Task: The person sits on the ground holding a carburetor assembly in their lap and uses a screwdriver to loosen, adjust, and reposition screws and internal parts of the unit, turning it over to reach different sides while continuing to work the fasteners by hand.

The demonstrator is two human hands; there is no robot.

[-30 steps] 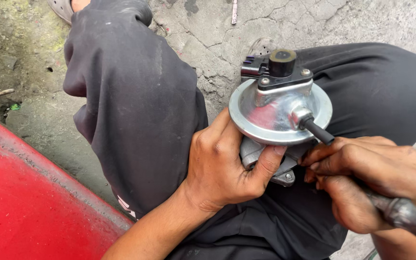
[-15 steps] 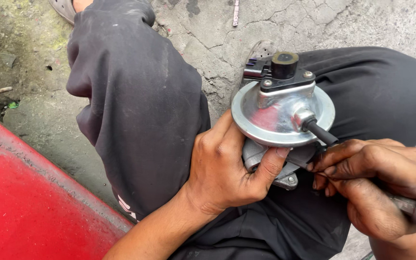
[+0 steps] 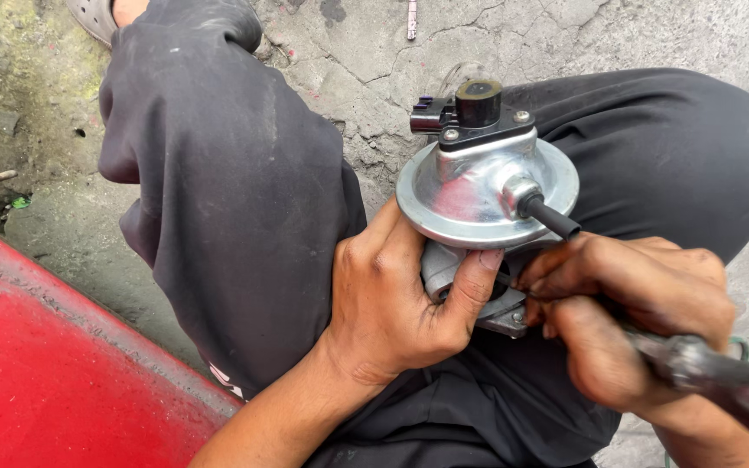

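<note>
Barely shifted since before, the left hand (image 3: pixel 396 308) still grips the metal valve (image 3: pixel 487 186); the right hand (image 3: pixel 630 316) clenches a tool handle (image 3: pixel 721 381), working underneath, unfinished.

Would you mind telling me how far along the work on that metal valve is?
Done: the valve is off any machine, resting on the lap. In hand: the left hand grips its base while the right hand works a tool underneath. Left: the black cap remains screwed on.
</note>
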